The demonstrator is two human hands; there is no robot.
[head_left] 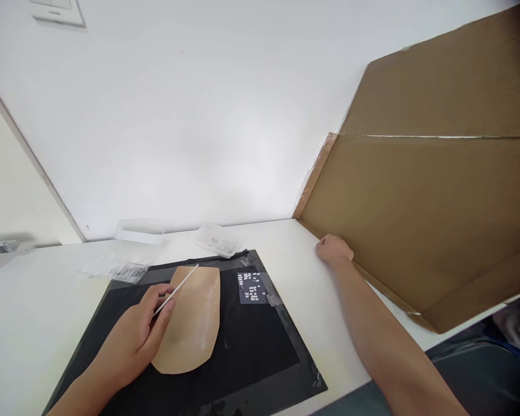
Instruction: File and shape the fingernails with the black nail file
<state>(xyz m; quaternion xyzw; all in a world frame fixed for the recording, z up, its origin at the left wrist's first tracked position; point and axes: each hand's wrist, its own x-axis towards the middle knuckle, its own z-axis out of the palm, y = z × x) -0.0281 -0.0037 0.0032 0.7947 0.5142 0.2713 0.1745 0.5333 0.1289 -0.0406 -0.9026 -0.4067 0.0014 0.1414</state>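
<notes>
My left hand (149, 329) pinches a thin white stick (185, 278) between thumb and fingers, its free end pointing up and right. Under the stick lies a tan, shallow, rounded tray-like piece (190, 329), which rests on a black mat (260, 341). My right hand (334, 249) is closed on the white table, against the lower edge of a large brown cardboard panel (420, 208); its fingertips are hidden, so whatever they hold cannot be made out. Right of the tan piece, a small dark card (245, 297) carries several tiny white pieces.
At the back of the white table (299, 277) are a clear plastic box (219, 240), a clear lid-like piece (138, 234) and a clear packet (127, 271). Clear tape (281, 312) runs along the mat's edge. A white wall (199, 115) rises behind.
</notes>
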